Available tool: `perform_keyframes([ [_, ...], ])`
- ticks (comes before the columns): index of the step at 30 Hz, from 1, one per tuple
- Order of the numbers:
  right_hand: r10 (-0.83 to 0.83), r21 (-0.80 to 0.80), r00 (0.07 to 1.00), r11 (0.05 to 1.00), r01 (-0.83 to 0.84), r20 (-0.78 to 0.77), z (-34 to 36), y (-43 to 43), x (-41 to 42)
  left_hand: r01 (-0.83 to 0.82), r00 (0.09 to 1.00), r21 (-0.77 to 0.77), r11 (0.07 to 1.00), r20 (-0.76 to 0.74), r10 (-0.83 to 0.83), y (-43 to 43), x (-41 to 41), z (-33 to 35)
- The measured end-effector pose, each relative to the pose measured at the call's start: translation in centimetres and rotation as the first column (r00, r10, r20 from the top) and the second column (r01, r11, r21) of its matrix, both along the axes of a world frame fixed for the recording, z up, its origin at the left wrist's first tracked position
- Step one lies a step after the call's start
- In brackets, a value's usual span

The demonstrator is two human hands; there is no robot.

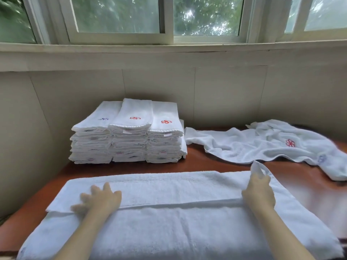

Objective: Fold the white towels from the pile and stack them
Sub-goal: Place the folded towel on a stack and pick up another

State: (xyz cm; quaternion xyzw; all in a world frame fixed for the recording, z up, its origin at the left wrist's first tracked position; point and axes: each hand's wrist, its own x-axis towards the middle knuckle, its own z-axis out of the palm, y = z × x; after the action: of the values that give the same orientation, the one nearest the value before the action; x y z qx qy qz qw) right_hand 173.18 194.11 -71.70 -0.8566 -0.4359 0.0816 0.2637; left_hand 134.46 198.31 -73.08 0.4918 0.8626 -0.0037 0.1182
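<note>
White terry cloth fills the near half of my view: one towel (169, 188) lies stretched left to right across the reddish-brown table (216, 164), with its far long side turned over toward me so that the folded edge runs in a line between my two wrists.

My left hand (99, 199) lies flat on the left part of that turned-over layer, fingers straight and spread, pressing the cloth down just inside its left end. It grips nothing.

My right hand (259, 192) sits at the towel's right end, on the same folded edge. Its fingers and thumb are pinched on a corner flap (260, 168), which stands up off the surface above my knuckles while the rest of the towel stays flat. So the cloth runs between both hands, pinned on the left and held on the right.

Against the wall (159, 87) at the far left stands the stack (129, 139) of folded towels, three columns side by side, the left one topped with a blue emblem, the other two with red ones. At the far right sprawls the loose pile (262, 145), rumpled, showing a red emblem and touching the stack's right side. A window (120, 15) runs above.
</note>
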Motion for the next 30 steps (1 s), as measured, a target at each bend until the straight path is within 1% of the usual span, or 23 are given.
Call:
perform_keyframes([
  [1,-0.017,0.047,1.0,0.999,0.018,-0.027,0.0,-0.1,0.6,-0.01,1.0,0.007,1.0,-0.02,0.01,0.3,0.9,0.2],
  [2,-0.055,0.087,0.994,0.994,0.064,-0.097,0.1,-0.2,1.2,0.014,0.999,0.027,1.0,-0.048,-0.012,0.6,1.8,0.4],
  [4,-0.17,0.096,0.945,0.974,0.204,-0.279,0.4,-0.5,2.7,0.15,0.985,0.099,0.984,-0.1,-0.14,1.5,4.0,0.6],
  [6,-0.245,0.075,0.882,0.951,0.299,-0.403,0.5,-1.1,4.2,0.308,0.951,0.194,0.931,-0.091,-0.296,2.4,6.8,0.5],
  [8,-0.258,0.051,0.857,0.949,0.312,-0.446,0.6,-1.7,5.3,0.437,0.895,0.297,0.849,-0.049,-0.443,3.0,10.4,0.2],
  [9,-0.248,0.035,0.868,0.956,0.29,-0.429,0.6,-2.0,5.7,0.497,0.856,0.337,0.8,-0.036,-0.516,3.1,12.3,0.1],
  [11,-0.204,-0.011,0.919,0.977,0.213,-0.338,0.3,-2.5,6.2,0.601,0.764,0.371,0.708,-0.006,-0.645,3.2,16.1,-0.4],
  [13,-0.163,-0.09,0.963,0.985,0.146,-0.216,0.1,-3.0,6.7,0.671,0.695,0.315,0.672,0.05,-0.718,3.0,19.2,-1.1],
  [14,-0.154,-0.161,0.979,0.978,0.133,-0.131,0.0,-3.2,6.9,0.7,0.677,0.258,0.666,0.057,-0.733,2.9,20.2,-1.4],
  [15,-0.152,-0.227,0.988,0.963,0.145,-0.014,-0.2,-3.3,7.2,0.72,0.67,0.202,0.663,0.046,-0.741,2.9,20.9,-1.9],
  [16,-0.159,-0.261,0.98,0.947,0.186,0.122,-0.3,-3.2,7.2,0.731,0.667,0.164,0.662,0.032,-0.744,3.0,21.3,-2.2],
  [17,-0.158,-0.246,0.957,0.944,0.218,0.243,-0.3,-2.8,7.1,0.737,0.665,0.143,0.661,0.025,-0.747,3.2,21.4,-2.4],
  [18,-0.142,-0.197,0.934,0.956,0.215,0.329,-0.2,-2.2,6.7,0.744,0.657,0.131,0.655,0.027,-0.753,3.3,21.4,-2.5],
  [19,-0.109,-0.132,0.92,0.977,0.17,0.377,-0.3,-1.4,6.2,0.757,0.643,0.122,0.642,0.033,-0.765,3.3,21.2,-2.5],
  [21,0.04,-0.054,0.911,0.998,-0.02,0.411,-0.5,0.7,4.9,0.789,0.602,0.122,0.602,0.048,-0.797,3.2,20.7,-2.3],
  [22,0.135,-0.041,0.905,0.991,-0.129,0.404,-0.8,1.8,4.2,0.804,0.578,0.132,0.58,0.059,-0.814,3.1,20.4,-2.2],
  [24,0.287,-0.061,0.884,0.957,-0.285,0.368,-1.3,3.7,3.2,0.81,0.55,0.184,0.557,0.091,-0.83,3.0,19.3,-1.8],
  [25,0.334,-0.087,0.876,0.942,-0.325,0.348,-1.6,4.3,2.9,0.794,0.558,0.224,0.566,0.102,-0.823,3.0,18.6,-1.5],
  [26,0.364,-0.123,0.87,0.931,-0.343,0.332,-1.9,4.8,2.7,0.763,0.582,0.271,0.587,0.106,-0.806,3.3,17.7,-1.3],
  [28,0.382,-0.193,0.868,0.922,-0.335,0.317,-2.3,5.5,2.7,0.679,0.66,0.34,0.651,0.104,-0.744,4.0,15.5,-1.1],
  [30,0.346,-0.223,0.874,0.933,-0.282,0.34,-2.0,5.9,3.0,0.594,0.751,0.348,0.725,0.084,-0.655,5.0,12.7,-1.0],
])
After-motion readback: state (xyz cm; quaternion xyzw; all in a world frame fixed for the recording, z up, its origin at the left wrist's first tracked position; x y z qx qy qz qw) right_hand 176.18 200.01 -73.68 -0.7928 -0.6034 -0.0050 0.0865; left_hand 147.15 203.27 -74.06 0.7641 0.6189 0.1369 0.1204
